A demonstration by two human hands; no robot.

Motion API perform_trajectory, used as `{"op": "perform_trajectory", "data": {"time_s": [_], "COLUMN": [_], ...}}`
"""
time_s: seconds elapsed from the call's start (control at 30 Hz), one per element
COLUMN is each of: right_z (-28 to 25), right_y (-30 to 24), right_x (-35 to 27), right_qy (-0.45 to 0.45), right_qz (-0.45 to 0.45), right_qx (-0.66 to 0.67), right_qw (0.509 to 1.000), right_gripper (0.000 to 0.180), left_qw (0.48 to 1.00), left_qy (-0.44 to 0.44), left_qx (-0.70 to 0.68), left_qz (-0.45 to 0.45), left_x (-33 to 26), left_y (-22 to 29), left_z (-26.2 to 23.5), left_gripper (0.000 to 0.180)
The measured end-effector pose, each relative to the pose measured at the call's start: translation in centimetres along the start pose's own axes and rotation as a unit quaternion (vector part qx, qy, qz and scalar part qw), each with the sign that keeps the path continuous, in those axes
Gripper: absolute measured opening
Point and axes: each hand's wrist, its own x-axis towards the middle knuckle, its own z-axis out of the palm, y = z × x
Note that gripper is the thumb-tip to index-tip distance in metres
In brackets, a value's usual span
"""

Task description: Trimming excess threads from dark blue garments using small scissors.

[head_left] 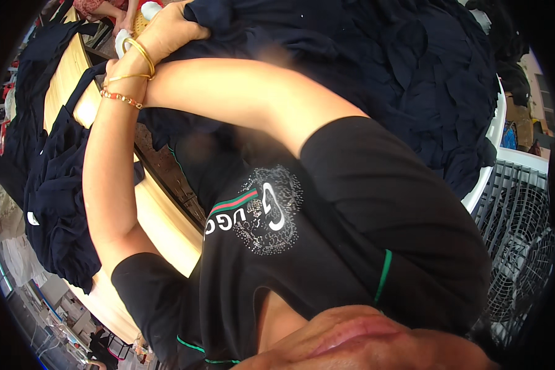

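My left hand (172, 29) reaches to the top of the view, its fingers curled onto the edge of a dark navy cloth (234, 21). Gold bangles and a red beaded bracelet circle that wrist. From the right, my right forearm (228, 86) passes behind the left wrist. My right hand (110, 66) is almost wholly hidden there, so its fingers and anything in them do not show. A small white piece (122, 42) shows beside the left wrist, and I cannot make out what it is. A large heap of navy cloth (407, 80) spreads to the right.
More navy garments (58, 203) hang over a pale wooden board (166, 213) at the left. At the far right stands a grey slatted plastic crate (512, 203), next to the white rim (475, 194) under the heap. Part of another person (105, 9) shows at the top left.
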Motion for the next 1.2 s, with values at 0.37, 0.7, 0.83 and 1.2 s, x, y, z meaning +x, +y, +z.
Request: {"op": "perform_trajectory", "data": {"time_s": [0.37,0.7,0.83,1.2], "right_z": [-33.6,-40.4,-35.4,-35.4], "right_y": [-19.3,-8.9,-6.1,-7.5], "right_x": [-18.2,-27.0,-26.5,-23.3], "right_qy": [-0.328,0.056,0.002,0.056], "right_qz": [-0.037,0.265,0.250,0.286], "right_qx": [0.042,0.078,0.046,0.063], "right_qw": [0.943,0.960,0.967,0.954], "right_gripper": [0.035,0.041,0.044,0.037], "left_qw": [0.997,0.961,0.952,0.980], "left_qy": [-0.054,-0.001,-0.009,-0.089], "left_qx": [0.051,0.270,0.281,0.131], "left_qz": [0.026,-0.061,-0.120,-0.121], "left_x": [-6.0,-23.7,-27.2,-18.6], "left_y": [3.4,-1.9,-2.6,3.6], "left_z": [0.7,7.9,10.7,9.1], "left_gripper": [0.060,0.066,0.071,0.052]}}
